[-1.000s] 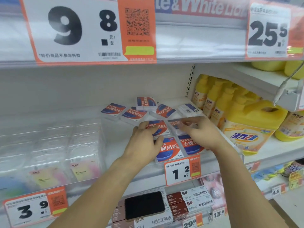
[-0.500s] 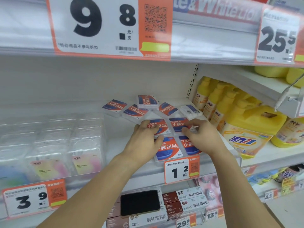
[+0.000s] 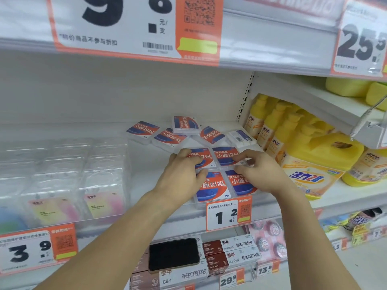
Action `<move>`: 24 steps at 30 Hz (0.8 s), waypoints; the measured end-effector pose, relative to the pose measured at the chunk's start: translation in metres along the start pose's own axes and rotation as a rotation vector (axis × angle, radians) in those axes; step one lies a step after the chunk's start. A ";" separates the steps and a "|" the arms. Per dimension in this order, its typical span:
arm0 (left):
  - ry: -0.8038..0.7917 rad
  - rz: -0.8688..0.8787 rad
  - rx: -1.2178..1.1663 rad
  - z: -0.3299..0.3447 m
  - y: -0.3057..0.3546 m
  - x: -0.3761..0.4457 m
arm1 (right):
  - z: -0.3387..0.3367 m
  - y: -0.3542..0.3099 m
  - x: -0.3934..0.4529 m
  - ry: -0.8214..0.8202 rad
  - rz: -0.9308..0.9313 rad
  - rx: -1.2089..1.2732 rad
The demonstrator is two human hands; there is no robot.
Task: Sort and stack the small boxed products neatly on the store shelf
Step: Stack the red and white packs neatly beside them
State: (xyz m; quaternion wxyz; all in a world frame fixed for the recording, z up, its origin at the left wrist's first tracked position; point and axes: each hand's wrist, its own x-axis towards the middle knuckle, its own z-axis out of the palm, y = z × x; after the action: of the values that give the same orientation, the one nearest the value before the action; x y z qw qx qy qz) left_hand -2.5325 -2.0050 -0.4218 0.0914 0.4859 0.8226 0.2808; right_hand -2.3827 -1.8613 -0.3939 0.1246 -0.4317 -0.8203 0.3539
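Small clear boxes with red and blue labels lie on the white shelf (image 3: 159, 164). Four of them form a two-by-two block at the front. My left hand (image 3: 181, 174) grips the back-left box (image 3: 204, 159), fingers on top and thumb at its near edge. My right hand (image 3: 260, 171) pinches the back-right box (image 3: 225, 156) by its right side between forefinger and thumb. The front-left box (image 3: 211, 186) and front-right box (image 3: 239, 183) lie just below my hands. Several loose boxes (image 3: 170, 137) lie scattered and turned behind, one with its white underside up (image 3: 240, 138).
Yellow detergent bottles (image 3: 314, 162) crowd the right bay behind a slotted upright (image 3: 244, 97). Clear plastic packs (image 3: 62, 176) fill the left of the shelf. A 1.2 price tag (image 3: 228, 214) hangs on the front edge. The upper shelf rail (image 3: 272, 38) hangs overhead; a black phone (image 3: 173, 254) lies below.
The back-right box, held tilted a second ago, now sits square beside the back-left box. Both hands stay on those two boxes. The view has moved closer.
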 end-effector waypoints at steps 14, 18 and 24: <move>-0.029 -0.001 0.097 0.002 0.005 -0.006 | -0.007 0.006 -0.007 -0.122 -0.063 0.077; -0.051 -0.028 0.083 0.003 0.008 -0.007 | -0.007 0.009 -0.008 -0.073 -0.067 0.066; -0.061 -0.130 0.015 0.003 0.018 -0.003 | -0.008 0.015 -0.008 -0.025 -0.091 0.130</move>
State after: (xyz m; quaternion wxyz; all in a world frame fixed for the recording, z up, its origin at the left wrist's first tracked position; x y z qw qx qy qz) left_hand -2.5160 -1.9998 -0.4143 0.1308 0.4407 0.8513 0.2530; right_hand -2.3647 -1.8589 -0.3978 0.1580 -0.3804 -0.8158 0.4060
